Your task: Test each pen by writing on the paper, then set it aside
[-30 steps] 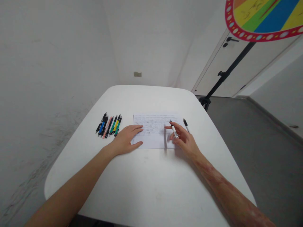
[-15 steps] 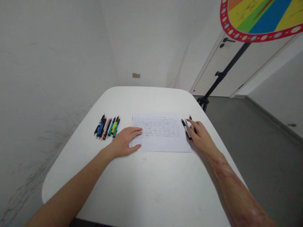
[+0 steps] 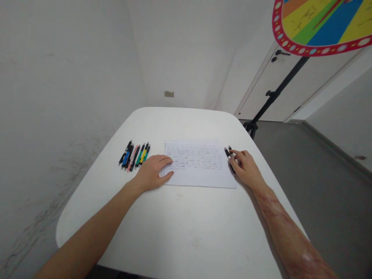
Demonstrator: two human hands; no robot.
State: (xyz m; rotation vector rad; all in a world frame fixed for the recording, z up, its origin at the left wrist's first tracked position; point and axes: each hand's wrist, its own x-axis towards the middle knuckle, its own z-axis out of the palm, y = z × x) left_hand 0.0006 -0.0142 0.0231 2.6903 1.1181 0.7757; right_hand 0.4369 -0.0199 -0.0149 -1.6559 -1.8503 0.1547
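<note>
A sheet of paper [image 3: 200, 179] covered in handwritten lines lies on the white table. My left hand [image 3: 154, 171] rests on its left edge with the fingers spread and nothing in them. At the right edge of the sheet, my right hand [image 3: 244, 167] pinches a dark pen [image 3: 230, 148] between thumb and fingers; most of that pen is hidden behind them. Right beside it is a black-and-white pen [image 3: 227, 152], close to my thumb and partly covered. Left of my left hand, several pens [image 3: 134, 157] in black, blue, pink, green and yellow lie in a row.
The white table [image 3: 180, 224] has rounded corners and stands near a scuffed wall [image 3: 72, 97]. Beyond its right side are a black stand [image 3: 270, 100] carrying a colourful wheel board [image 3: 316, 27], a door [image 3: 267, 89] and grey floor [image 3: 328, 166].
My right hand has brought the dark pen leftward, close against the black-and-white pen. My left hand stays on the paper. The view has shifted slightly.
</note>
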